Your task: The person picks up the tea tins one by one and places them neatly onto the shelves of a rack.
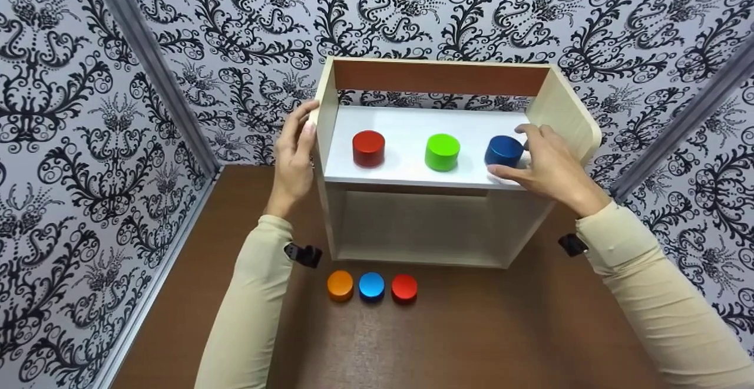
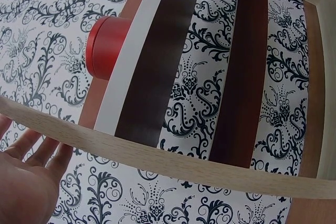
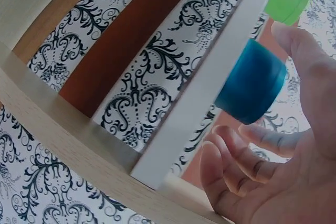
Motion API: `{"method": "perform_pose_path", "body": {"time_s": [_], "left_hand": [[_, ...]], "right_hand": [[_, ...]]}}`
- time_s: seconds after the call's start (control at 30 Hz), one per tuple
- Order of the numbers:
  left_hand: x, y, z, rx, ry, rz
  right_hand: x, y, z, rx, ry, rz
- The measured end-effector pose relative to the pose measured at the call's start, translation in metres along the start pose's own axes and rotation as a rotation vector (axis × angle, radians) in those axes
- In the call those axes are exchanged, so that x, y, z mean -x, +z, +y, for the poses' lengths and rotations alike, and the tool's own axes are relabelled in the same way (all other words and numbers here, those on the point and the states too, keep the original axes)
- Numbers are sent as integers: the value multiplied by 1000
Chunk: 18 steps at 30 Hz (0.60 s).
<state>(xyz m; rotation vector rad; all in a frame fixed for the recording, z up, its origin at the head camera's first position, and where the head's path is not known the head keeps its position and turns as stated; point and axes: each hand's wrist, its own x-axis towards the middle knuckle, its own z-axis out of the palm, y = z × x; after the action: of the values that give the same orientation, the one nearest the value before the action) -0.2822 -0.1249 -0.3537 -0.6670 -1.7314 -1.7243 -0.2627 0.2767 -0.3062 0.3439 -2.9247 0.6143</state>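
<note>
A small wooden shelf unit has a white upper board. Three short cylinders stand along that board: a red one, a green one and a dark blue one. My right hand is around the blue cylinder, thumb in front and index finger behind. In the right wrist view, the thumb looks apart from the blue cylinder, while a fingertip lies close to its base. At the left side panel, my left hand rests its extended fingers against the outside.
On the brown table, in front of the unit, an orange cylinder, a light blue one and another red one form a row. Patterned walls stand behind and at both sides. The right side panel rises beside my right hand.
</note>
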Motion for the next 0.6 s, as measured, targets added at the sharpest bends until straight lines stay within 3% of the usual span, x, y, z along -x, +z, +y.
{"method": "perform_pose_path", "body": {"time_s": [0.43,0.6], "left_hand": [[1,0,2,-18,4,9],[1,0,1,-4,1,6]], "right_hand": [[34,-1,-11,60,-137,174],[51,6,-14,66,-154,230]]}}
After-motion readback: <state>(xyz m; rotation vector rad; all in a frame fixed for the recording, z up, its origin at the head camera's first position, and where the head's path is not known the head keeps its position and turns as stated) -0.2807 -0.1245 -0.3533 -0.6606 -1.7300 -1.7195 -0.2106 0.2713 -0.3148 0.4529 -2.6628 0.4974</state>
